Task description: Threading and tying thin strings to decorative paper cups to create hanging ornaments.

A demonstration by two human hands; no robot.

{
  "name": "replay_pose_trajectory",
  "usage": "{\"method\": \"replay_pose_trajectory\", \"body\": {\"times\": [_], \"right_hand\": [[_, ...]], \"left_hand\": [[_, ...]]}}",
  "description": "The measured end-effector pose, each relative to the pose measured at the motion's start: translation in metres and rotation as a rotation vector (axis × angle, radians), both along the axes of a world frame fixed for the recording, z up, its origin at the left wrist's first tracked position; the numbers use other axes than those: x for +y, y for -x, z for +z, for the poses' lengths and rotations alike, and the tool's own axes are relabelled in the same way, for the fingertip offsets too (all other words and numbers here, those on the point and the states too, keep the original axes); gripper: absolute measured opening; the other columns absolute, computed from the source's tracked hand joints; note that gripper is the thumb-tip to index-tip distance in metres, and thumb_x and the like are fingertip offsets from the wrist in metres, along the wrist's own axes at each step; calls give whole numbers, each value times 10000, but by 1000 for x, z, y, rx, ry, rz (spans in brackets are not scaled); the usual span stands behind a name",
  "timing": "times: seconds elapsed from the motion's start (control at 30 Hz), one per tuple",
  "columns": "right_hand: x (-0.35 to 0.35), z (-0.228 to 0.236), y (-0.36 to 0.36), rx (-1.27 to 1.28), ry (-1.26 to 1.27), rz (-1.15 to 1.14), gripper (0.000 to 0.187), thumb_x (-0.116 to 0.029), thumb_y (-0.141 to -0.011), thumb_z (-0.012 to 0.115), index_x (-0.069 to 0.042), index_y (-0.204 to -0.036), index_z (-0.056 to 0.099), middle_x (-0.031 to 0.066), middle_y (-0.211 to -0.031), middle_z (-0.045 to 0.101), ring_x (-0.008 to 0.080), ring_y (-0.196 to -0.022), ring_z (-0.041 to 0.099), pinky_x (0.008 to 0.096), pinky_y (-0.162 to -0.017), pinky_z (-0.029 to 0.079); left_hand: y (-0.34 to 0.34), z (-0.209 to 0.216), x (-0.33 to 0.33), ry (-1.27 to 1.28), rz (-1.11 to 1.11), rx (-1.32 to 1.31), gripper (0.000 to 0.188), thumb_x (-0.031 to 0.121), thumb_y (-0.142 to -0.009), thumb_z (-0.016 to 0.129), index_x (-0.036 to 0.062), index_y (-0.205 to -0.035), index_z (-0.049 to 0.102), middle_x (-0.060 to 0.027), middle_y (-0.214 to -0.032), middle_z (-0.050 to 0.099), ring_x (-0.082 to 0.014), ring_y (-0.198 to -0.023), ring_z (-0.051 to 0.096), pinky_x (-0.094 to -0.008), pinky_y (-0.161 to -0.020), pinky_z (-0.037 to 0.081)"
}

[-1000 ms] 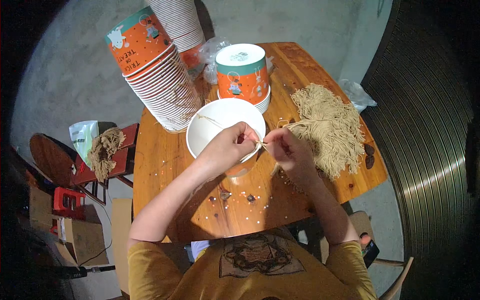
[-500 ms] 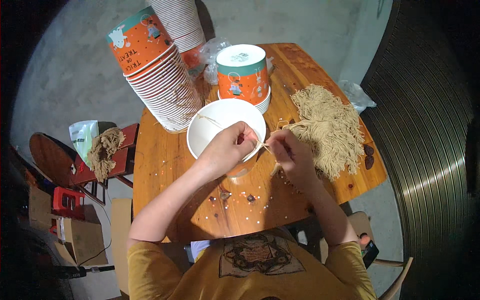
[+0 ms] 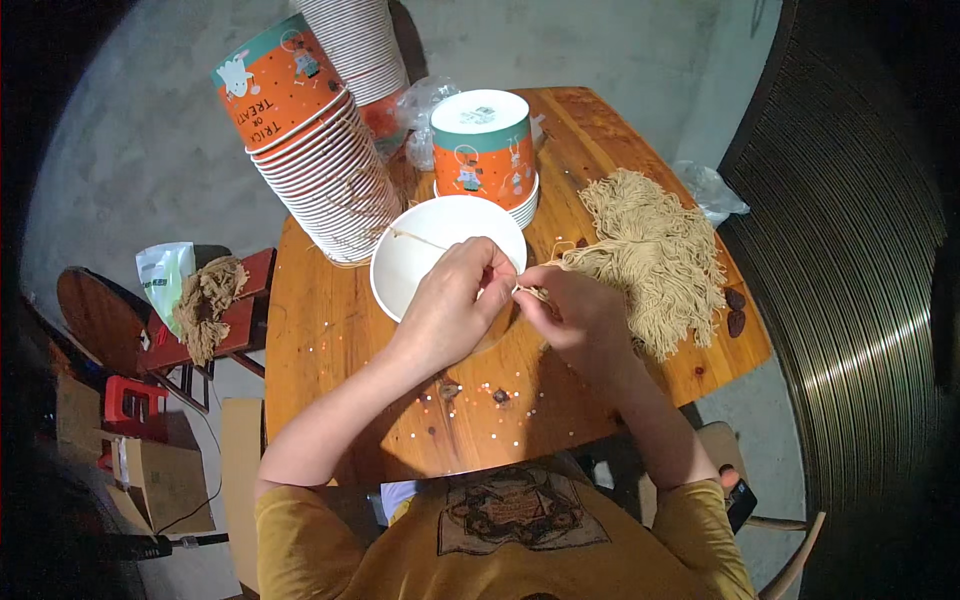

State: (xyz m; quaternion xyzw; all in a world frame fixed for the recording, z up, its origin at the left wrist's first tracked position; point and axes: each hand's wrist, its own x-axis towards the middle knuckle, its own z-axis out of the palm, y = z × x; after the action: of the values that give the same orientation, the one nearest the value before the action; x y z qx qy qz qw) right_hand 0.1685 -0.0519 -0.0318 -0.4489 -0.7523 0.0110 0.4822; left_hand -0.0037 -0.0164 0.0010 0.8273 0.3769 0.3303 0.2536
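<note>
Over the near right rim of a white-lined paper bucket [image 3: 405, 270], my two hands meet, fingertips almost touching. My left hand [image 3: 455, 300] is closed in a pinch on a thin beige cord [image 3: 418, 239], part of which stretches across the bucket's mouth to its far left rim. My right hand [image 3: 582, 312] pinches the same kind of cord close to the left fingertips, with a short bit showing between the fingers. Any knot there is too small to make out. To the right lies a heap of beige cords [image 3: 655, 260], loose strands trailing toward my right hand.
Behind the bucket stands an upturned orange paper bucket [image 3: 482, 160]. A tall leaning stack of nested buckets [image 3: 325, 170] rises at the left. Small white specks and dark knots mark the wooden table [image 3: 390, 430]. A red bench [image 3: 225, 315] with a beige bundle [image 3: 208, 305] stands left.
My right hand has moved slightly left, turned inward and closed up to the left fingertips. The left hand stays nearly in place, and the cord across the bucket shows straighter.
</note>
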Motion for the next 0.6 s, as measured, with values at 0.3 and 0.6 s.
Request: {"method": "replay_pose_trajectory", "body": {"times": [0.3, 0.6], "right_hand": [[-2, -1, -1, -116, -3, -67, 141, -91, -747, 636, -109, -851, 542, 61, -698, 602, 239, -621, 625, 358, -528, 495], [-5, -8, -4, -54, 25, -50, 169, -100, -735, 686, -105, -866, 579, 68, -742, 625, 238, -669, 635, 352, -573, 503]], "left_hand": [[-3, 0, -6, -139, 28, -22, 82, 31, -809, 558, -1, -801, 483, -148, -788, 531, -327, -789, 527, -410, -700, 432], [1, -1, -4, -157, 3, 61, 81, 49, -837, 573, 8, -864, 509, -116, -813, 546, -258, -778, 547, -362, -692, 445]]}}
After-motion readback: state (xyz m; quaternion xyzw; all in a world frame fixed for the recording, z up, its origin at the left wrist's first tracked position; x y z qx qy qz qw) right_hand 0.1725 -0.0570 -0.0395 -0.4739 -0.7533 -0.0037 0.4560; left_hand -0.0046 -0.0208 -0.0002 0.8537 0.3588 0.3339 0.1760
